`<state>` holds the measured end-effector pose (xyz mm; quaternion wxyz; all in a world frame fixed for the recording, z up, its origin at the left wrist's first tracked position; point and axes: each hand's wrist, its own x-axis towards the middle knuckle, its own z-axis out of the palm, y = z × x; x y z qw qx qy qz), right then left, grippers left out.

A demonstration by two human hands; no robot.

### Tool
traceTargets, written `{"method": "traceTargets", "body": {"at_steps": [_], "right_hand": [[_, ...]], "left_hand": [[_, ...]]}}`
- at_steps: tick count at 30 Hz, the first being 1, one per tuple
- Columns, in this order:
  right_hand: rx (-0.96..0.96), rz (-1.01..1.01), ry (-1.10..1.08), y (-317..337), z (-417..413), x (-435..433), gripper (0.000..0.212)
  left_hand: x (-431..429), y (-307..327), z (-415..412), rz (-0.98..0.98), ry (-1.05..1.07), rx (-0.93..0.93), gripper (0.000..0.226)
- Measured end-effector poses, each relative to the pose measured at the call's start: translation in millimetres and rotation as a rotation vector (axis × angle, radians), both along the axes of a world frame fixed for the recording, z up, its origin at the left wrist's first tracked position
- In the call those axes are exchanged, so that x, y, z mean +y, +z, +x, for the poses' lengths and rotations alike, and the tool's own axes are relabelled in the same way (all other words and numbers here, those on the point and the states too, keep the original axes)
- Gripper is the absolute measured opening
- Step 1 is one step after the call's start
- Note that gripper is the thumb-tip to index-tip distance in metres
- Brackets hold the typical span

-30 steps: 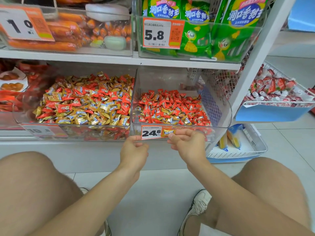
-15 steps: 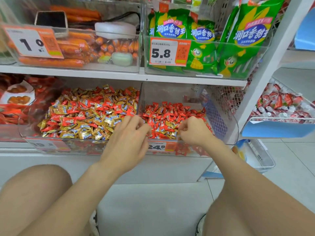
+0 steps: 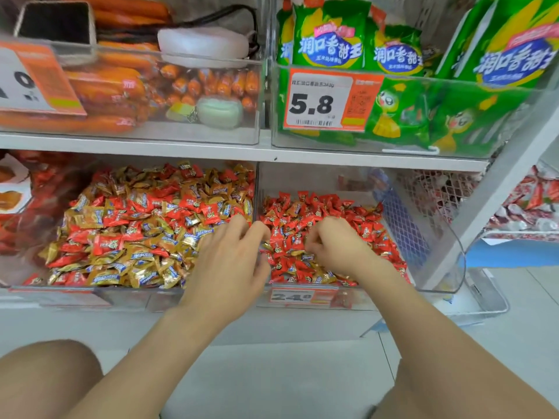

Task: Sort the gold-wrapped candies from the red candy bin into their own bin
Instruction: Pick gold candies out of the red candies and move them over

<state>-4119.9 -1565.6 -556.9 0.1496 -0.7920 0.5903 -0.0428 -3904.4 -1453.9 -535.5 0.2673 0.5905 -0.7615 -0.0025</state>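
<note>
The person crouched on bare knees (image 3: 51, 382) before the low shelf, both arms stretched over the sweets. The left hand (image 3: 230, 261) hovered above the divider between two tubs, fingers loosely bent and, as far as I could see, holding nothing. The right hand (image 3: 335, 246) was sunk knuckles-up into the clear plastic bin (image 3: 435, 255) of red crinkly twist-wrapped candies (image 3: 314, 213). Its fingertips were curled under, and I could not tell whether it had a piece pinched.

It looked like the picking step. A few gold-wrapped candies (image 3: 323, 278) lay scattered among the red ones, mostly near the front wall behind the orange price tag (image 3: 302, 296). The next move, I judged, called for a fine pinch on one slippery foil twist. Then would come a short carry left across the divider into the neighbouring clear bin (image 3: 136, 297), itself a glossy jumble of gold and red.

Above the white shelf board (image 3: 181, 148) sat smooth orange sausages (image 3: 106, 86) and shiny green snack packets (image 3: 329, 40).
</note>
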Motion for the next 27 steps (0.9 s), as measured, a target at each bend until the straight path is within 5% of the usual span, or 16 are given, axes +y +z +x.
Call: {"method": "traceTargets", "body": {"at_steps": [4, 10, 19, 24, 27], "right_hand": [[-0.185, -0.122, -0.046, 20, -2, 26, 0.012], [-0.571, -0.202, -0.146, 77, 57, 105, 0.030], [-1.045, 0.260, -0.151, 50, 167, 205, 0.005], [-0.962, 0.231, -0.182, 17, 210, 210, 0.022], [-0.762, 0.072, -0.054, 4, 233, 205, 0.017]], "left_hand": [[9, 7, 15, -0.069, -0.067, -0.009, 0.021], [49, 18, 56, -0.134, -0.044, 0.249, 0.006], [109, -26, 157, -0.194, 0.559, 0.481, 0.037], [117, -53, 187, 0.168, 0.704, 0.990, 0.058], [111, -61, 186, 0.120, 0.699, 1.063, 0.048]]}}
